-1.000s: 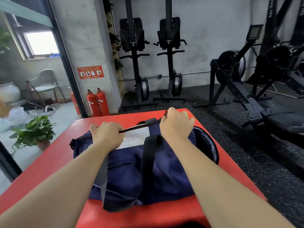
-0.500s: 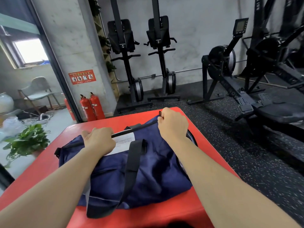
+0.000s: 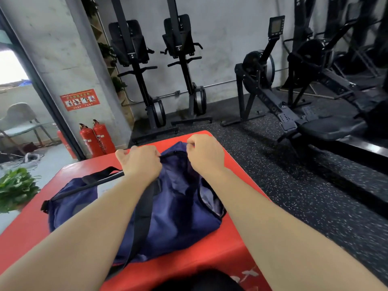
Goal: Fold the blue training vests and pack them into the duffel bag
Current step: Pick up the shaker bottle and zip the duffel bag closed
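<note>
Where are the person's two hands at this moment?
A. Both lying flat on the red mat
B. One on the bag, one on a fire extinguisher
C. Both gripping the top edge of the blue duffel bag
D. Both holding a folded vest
C: the left hand and the right hand each curl round the top edge of the duffel bag, which lies on the red mat.

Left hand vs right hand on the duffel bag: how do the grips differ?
The left hand grips the black top edge of the duffel bag near mid-length, above the strap; the right hand holds near the bag's right end. The left hand is nearer the camera, the right hand farther out. Shared: both grips are curled, knuckles up.
</note>
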